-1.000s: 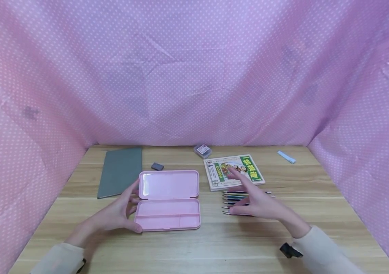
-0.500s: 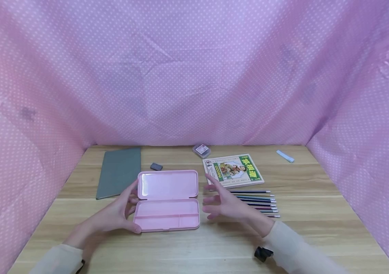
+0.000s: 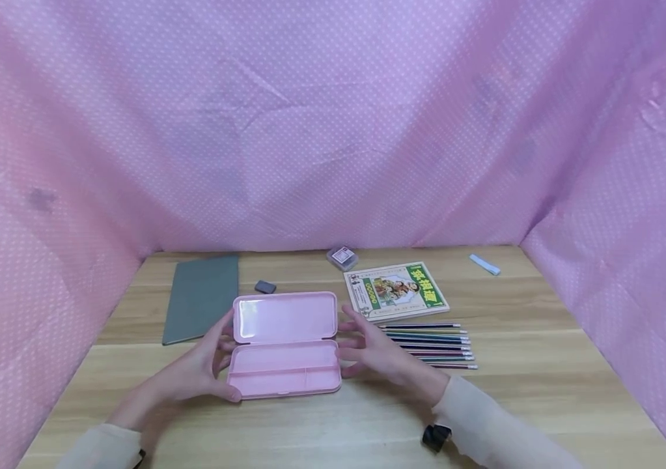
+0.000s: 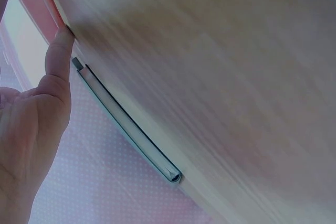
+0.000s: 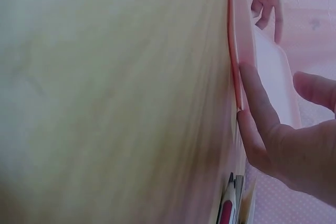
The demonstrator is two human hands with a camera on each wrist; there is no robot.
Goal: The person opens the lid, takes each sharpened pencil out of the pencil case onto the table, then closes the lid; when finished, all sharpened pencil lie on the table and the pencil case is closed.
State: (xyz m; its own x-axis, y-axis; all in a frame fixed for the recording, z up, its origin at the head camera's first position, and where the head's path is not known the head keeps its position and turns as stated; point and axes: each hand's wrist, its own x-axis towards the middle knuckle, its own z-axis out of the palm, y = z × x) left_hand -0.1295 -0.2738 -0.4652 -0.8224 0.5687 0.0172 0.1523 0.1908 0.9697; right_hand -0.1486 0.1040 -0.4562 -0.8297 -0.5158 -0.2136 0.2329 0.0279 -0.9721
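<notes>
A pink pencil case [image 3: 286,318] lies unfolded on the table, its lid tipped back and its divided tray facing up with nothing in it. My left hand [image 3: 196,366] spans the case's left side, thumb at the front corner and forefinger beside the lid. On the opposite side, my right hand [image 3: 381,354] has its extended fingers at the right edge. The right wrist view shows two fingertips [image 5: 248,69] against the case's side wall. Several pencils [image 3: 441,340] with white eraser ends lie in a row under and beyond the right hand, partly hidden by it.
Behind the pencils is an illustrated book [image 3: 397,292]. A grey-green notebook [image 3: 200,296] lies back left, with a small dark eraser [image 3: 265,286] beside it. Farther back are a small clear box [image 3: 342,258] and a light blue strip [image 3: 485,264]. Pink dotted cloth [image 3: 333,130] surrounds the table.
My right hand has moved left from over the pencils to the pencil case's right edge, uncovering most of the pencils. The left hand has stayed at the case's left side.
</notes>
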